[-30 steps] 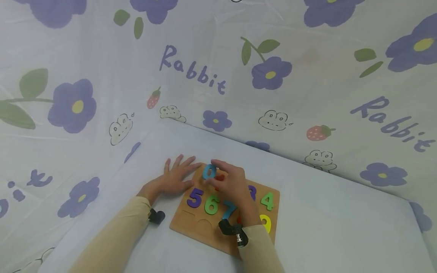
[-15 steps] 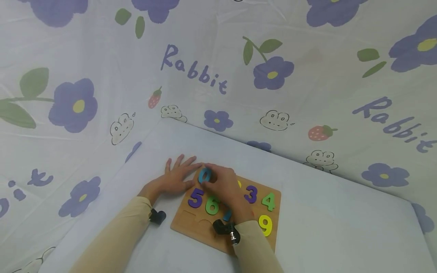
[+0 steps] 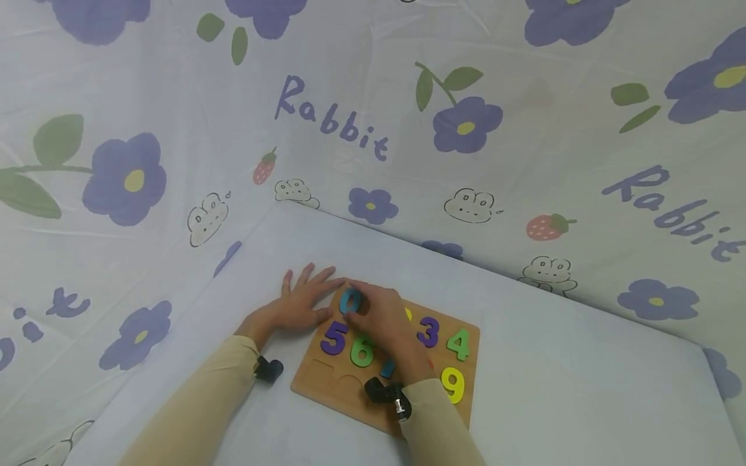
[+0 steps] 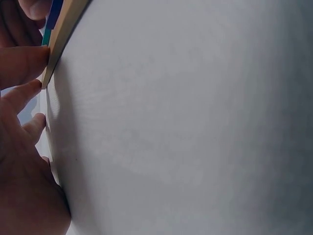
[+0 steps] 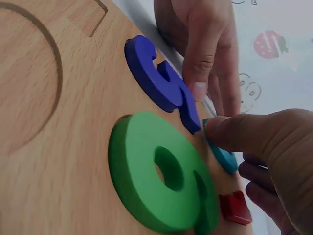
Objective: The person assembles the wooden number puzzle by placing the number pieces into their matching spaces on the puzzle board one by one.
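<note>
The wooden number puzzle board (image 3: pixel 373 404) lies on the table. At its far left corner my right hand (image 3: pixel 381 317) pinches the blue number 0 (image 3: pixel 350 301) between thumb and fingers. In the right wrist view that 0 (image 5: pixel 226 157) sits low at the board, partly behind the thumb; whether it is fully in its recess I cannot tell. My left hand (image 3: pixel 300 304) rests with spread fingers at the board's left edge, thumb and index touching it. Closest to both hands are the purple 5 (image 3: pixel 334 338) and green 6 (image 3: pixel 362 351).
A purple 3 (image 3: pixel 428 331), green 4 (image 3: pixel 458 344) and yellow 9 (image 3: pixel 452 385) stand on the board's right part. My right arm partly covers a blue 7 (image 3: pixel 388 369). Bare recesses show along the near edge. A patterned curtain (image 3: pixel 408 168) hangs behind the white table (image 3: pixel 571 375).
My right hand has moved left and slightly down, bringing the blue 0 to the board's far left corner. Over the last half second it has barely shifted. The left hand stays put.
</note>
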